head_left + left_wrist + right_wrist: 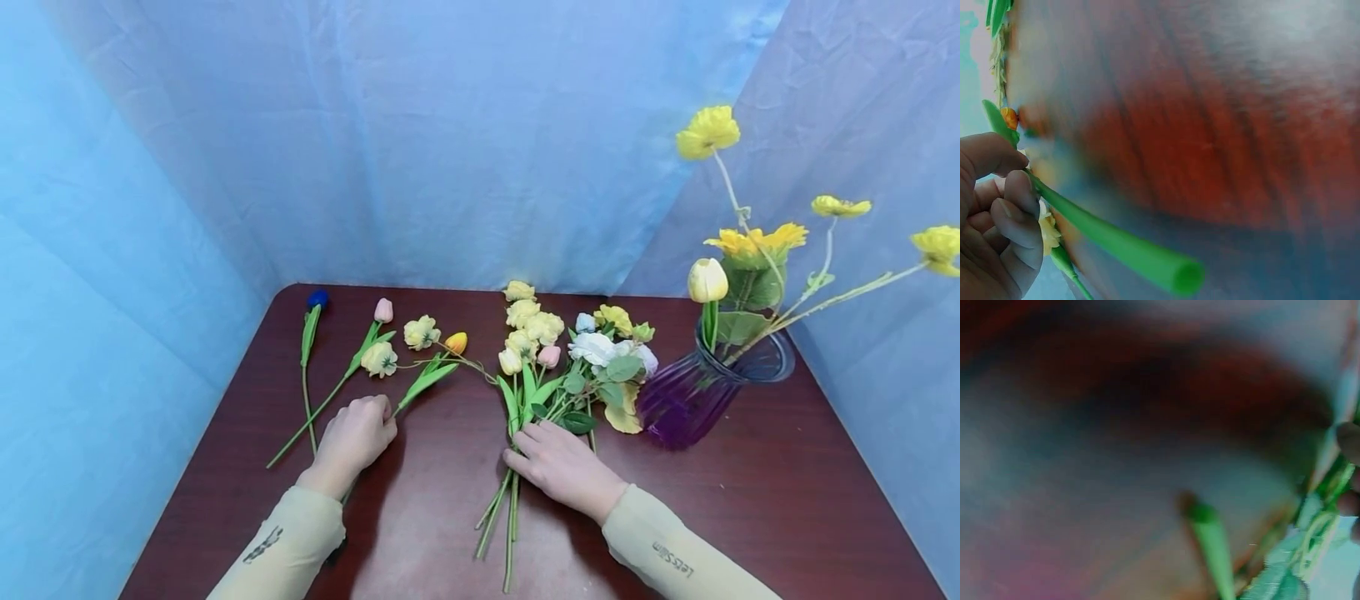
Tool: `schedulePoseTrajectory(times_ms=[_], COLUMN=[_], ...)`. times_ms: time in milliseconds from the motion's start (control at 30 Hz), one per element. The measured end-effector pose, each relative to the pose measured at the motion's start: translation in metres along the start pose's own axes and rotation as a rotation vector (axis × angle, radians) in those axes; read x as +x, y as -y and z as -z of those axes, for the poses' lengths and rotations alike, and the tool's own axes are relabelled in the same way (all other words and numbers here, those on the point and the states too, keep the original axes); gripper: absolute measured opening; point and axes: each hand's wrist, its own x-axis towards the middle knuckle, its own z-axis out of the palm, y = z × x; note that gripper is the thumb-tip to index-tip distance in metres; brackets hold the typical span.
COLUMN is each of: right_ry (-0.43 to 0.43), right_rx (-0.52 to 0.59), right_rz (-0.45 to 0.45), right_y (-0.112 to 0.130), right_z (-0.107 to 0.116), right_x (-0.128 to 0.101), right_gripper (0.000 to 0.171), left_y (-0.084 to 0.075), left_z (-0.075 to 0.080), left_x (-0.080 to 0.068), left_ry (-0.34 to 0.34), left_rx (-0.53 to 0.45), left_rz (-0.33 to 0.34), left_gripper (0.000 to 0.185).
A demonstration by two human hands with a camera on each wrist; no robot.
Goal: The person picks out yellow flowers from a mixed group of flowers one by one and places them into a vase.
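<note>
My left hand pinches the green stem of an orange tulip between thumb and fingers. In the left wrist view the stem runs past the fingers, its cut end toward the camera. My right hand grips the stems of a bunch with cream flowers, a white tulip and a pink tulip. The bare stem ends stick out below that hand. At the right edge of the right wrist view only the right fingertips show, against green stems.
A purple glass vase with yellow flowers stands at the right. White and yellow flowers lie beside the bunch. A blue tulip, a pink tulip and pale yellow flowers lie on the left of the dark table.
</note>
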Motion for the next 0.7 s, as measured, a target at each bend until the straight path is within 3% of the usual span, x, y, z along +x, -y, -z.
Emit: schedulePoseTrajectory(times_ms=[300,467,700], right_ry=[-0.162,-0.271,-0.405], right_rx=[-0.04,-0.073,-0.09], right_rz=[-0.049,-0.048,-0.053], right_y=[-0.002,-0.005,-0.008], right_z=[0.003,0.009,0.014], right_x=[-0.005,-0.002,0.002], right_gripper=[0.028,0.026,0.023], left_y=[0.003,-0.001,-0.003], left_z=[-0.013,-0.016,-0.019], left_x=[-0.018,-0.025,-0.025], left_ry=[-0.018,-0.053,-0.196], left_rx=[0.003,0.028,0.145], left_rz=[0.0,-0.033,-0.129], left_gripper=[0.029,0.031,0.026])
